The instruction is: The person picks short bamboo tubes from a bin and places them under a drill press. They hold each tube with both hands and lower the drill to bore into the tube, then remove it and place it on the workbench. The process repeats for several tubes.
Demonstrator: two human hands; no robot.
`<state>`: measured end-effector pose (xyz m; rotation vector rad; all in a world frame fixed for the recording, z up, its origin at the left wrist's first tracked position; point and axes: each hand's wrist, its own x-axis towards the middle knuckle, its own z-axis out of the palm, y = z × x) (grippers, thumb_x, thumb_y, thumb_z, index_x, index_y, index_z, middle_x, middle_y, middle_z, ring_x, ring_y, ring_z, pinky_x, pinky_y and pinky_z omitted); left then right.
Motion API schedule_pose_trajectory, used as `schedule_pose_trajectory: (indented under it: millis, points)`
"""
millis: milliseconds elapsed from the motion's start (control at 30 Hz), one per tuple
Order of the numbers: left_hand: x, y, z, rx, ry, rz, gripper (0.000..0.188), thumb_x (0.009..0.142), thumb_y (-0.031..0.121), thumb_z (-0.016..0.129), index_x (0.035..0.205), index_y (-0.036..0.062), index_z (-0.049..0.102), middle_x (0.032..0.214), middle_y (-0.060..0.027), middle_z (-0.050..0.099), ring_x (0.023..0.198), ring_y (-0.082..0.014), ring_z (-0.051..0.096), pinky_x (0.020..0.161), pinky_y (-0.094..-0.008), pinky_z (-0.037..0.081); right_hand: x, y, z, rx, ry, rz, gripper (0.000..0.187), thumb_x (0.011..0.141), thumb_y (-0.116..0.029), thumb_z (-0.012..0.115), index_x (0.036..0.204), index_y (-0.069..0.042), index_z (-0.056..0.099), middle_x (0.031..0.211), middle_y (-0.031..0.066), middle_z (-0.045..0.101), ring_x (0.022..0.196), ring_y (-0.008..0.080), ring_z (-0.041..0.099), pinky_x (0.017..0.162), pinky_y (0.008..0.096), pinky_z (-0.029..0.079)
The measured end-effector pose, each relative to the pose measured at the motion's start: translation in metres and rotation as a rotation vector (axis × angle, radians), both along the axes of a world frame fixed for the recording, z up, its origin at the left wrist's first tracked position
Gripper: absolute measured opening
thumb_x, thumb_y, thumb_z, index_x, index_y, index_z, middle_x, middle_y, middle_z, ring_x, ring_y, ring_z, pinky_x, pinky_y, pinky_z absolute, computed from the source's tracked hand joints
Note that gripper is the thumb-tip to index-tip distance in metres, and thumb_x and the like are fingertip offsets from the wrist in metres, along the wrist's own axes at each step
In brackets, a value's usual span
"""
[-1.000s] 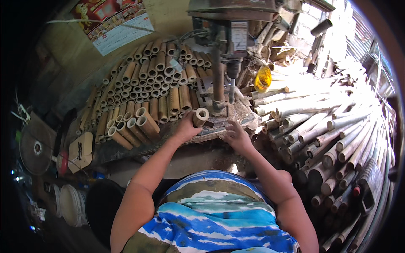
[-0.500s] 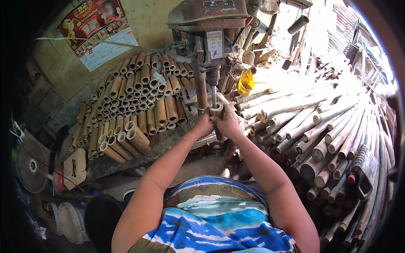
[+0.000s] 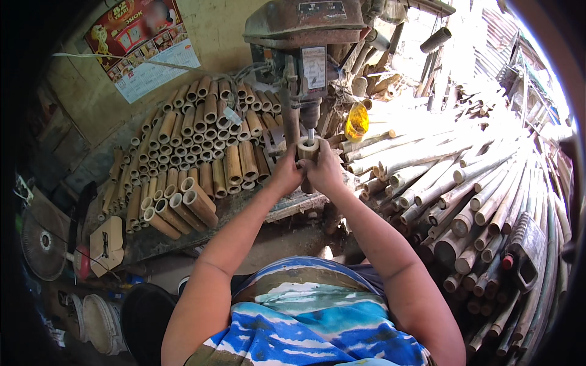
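Observation:
Both my hands are closed around a short bamboo tube, its open end facing up under a drill press. My left hand wraps its left side and my right hand its right side. A metal shaft from the drill chuck reaches down into the tube's mouth; how deep its tip goes is hidden. The press's steel column stands just left of the tube. My fingers partly cover the tube's lower part.
Cut bamboo tubes lie stacked on the workbench to the left, several standing tilted at its front. Long bamboo poles fill the right side. A yellow container hangs near the press. A fan and a cardboard piece are far left.
My hands have raised the bamboo tube slightly and a little to the left, so less of the shaft shows above its mouth. My grip on the tube stays closed.

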<state>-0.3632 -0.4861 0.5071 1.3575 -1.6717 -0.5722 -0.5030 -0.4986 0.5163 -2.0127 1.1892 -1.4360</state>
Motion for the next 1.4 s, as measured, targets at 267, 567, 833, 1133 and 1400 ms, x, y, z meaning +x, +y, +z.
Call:
schedule_pose_trajectory:
  millis: [267, 567, 833, 1133, 1400]
  points:
    - [-0.005, -0.012, 0.008, -0.045, -0.065, -0.007, 0.056, 0.088, 0.01, 0.064, 0.14, 0.0063, 0.043, 0.122, -0.0269, 0.065, 0.114, -0.0438, 0.063, 0.094, -0.046, 0.05, -0.005, -0.017, -0.001, 0.039, 0.021, 0.008, 0.048, 0.08, -0.009, 0.072, 0.121, -0.002, 0.048, 0.104, 0.0277, 0.064, 0.1, 0.0495, 0.062, 0.086, 0.0552, 0.05]
    - [-0.021, -0.017, 0.009, -0.09, -0.128, 0.005, 0.056, 0.084, 0.008, 0.064, 0.136, 0.0042, 0.043, 0.108, -0.0299, 0.067, 0.103, -0.0489, 0.064, 0.085, -0.0522, 0.052, -0.021, -0.012, 0.005, 0.183, 0.026, -0.012, 0.046, 0.081, -0.009, 0.071, 0.118, 0.0, 0.046, 0.107, 0.0305, 0.064, 0.104, 0.0507, 0.061, 0.089, 0.0558, 0.049]
    - [-0.02, -0.004, 0.011, -0.067, -0.077, 0.016, 0.063, 0.087, 0.01, 0.067, 0.144, 0.0084, 0.04, 0.128, -0.0247, 0.063, 0.119, -0.0403, 0.061, 0.098, -0.0436, 0.048, -0.018, 0.001, 0.008, 0.077, 0.04, 0.01, 0.051, 0.083, -0.009, 0.07, 0.124, 0.001, 0.042, 0.107, 0.0311, 0.062, 0.103, 0.0512, 0.06, 0.088, 0.0572, 0.048]
    - [-0.009, 0.004, 0.027, -0.024, -0.031, 0.02, 0.062, 0.087, 0.011, 0.067, 0.144, 0.0068, 0.042, 0.127, -0.0248, 0.064, 0.12, -0.0389, 0.062, 0.098, -0.0432, 0.048, -0.004, 0.0, 0.017, 0.046, 0.033, 0.028, 0.051, 0.083, -0.005, 0.064, 0.127, 0.001, 0.04, 0.111, 0.0325, 0.06, 0.104, 0.0522, 0.058, 0.089, 0.0581, 0.047]
    - [-0.002, -0.002, 0.037, -0.06, -0.043, 0.042, 0.055, 0.088, 0.011, 0.067, 0.138, 0.0051, 0.045, 0.124, -0.0244, 0.065, 0.116, -0.0405, 0.062, 0.096, -0.0441, 0.048, 0.003, -0.005, 0.03, 0.05, 0.077, 0.02, 0.053, 0.083, -0.005, 0.064, 0.129, 0.004, 0.039, 0.116, 0.0335, 0.058, 0.109, 0.0522, 0.057, 0.091, 0.0561, 0.047]
